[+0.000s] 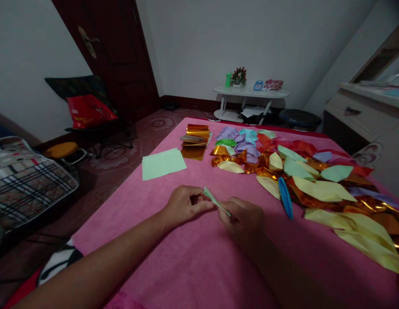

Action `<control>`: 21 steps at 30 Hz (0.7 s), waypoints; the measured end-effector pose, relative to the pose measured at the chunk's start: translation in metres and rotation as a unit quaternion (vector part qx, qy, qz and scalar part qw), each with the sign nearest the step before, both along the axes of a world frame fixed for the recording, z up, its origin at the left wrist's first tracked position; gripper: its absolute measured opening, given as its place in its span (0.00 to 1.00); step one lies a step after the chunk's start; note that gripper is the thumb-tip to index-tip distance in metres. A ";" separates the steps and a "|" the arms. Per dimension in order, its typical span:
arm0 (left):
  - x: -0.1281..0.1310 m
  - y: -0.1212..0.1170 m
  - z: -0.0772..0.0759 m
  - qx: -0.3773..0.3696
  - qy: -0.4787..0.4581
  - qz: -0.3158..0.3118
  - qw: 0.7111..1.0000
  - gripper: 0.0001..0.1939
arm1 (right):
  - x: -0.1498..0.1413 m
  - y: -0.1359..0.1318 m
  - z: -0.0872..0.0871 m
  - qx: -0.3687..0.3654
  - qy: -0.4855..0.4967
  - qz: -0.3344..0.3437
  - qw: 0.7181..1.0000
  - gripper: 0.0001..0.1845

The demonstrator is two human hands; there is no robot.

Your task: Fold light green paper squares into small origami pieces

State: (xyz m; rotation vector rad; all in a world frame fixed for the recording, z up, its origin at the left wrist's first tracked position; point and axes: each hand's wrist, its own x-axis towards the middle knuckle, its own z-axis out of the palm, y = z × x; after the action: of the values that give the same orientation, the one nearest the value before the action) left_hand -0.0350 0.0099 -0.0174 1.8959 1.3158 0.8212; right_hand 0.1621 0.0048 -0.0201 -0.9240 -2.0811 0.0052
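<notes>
A narrow folded strip of pale green paper [211, 196] is held tilted over the pink cloth, near the middle of the table. My right hand [243, 218] grips its lower end between thumb and curled fingers. At the other side, my left hand [187, 204] pinches the strip's edge with thumb and fingertips. Flat green sheets [164, 164] lie in a small stack beyond my left hand. Behind them sits a pile of shiny gold foil sheets [193, 152]. To the right of my right hand lies a blue oval object [285, 198], possibly scissor handles or a ring.
Many folded paper and foil pieces [315, 189] in yellow, green, purple and gold cover the table's right side. A pink cloth [173, 266] covers the table. Beyond it stand a white side table [251, 91], a black stool [300, 118] and a chair with a red bag [90, 111].
</notes>
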 end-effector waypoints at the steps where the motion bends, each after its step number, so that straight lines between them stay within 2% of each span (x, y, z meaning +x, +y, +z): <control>1: 0.000 0.000 0.000 0.007 0.013 -0.003 1.000 0.20 | -0.001 0.000 -0.002 0.027 -0.012 0.009 1.000 0.09; 5: -0.001 -0.001 0.000 0.031 0.048 -0.010 0.998 0.21 | -0.003 -0.001 -0.005 0.087 -0.055 0.030 0.994 0.11; 10: 0.002 -0.005 0.003 0.030 0.051 -0.016 0.998 0.22 | -0.005 -0.003 -0.005 0.104 -0.086 0.036 0.990 0.11; 18: 0.007 -0.008 0.001 0.000 0.002 -0.015 1.000 0.17 | -0.005 -0.004 -0.004 0.088 -0.155 0.059 0.982 0.13; 21: 0.008 -0.008 0.000 -0.025 -0.030 -0.010 0.999 0.16 | -0.006 -0.006 -0.002 0.052 -0.154 0.063 0.985 0.11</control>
State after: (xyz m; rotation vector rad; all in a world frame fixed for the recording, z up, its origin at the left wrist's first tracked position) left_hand -0.0268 0.0019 -0.0171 1.8279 1.2686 0.8216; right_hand 0.1565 -0.0008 -0.0219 -0.7648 -2.3976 -0.1886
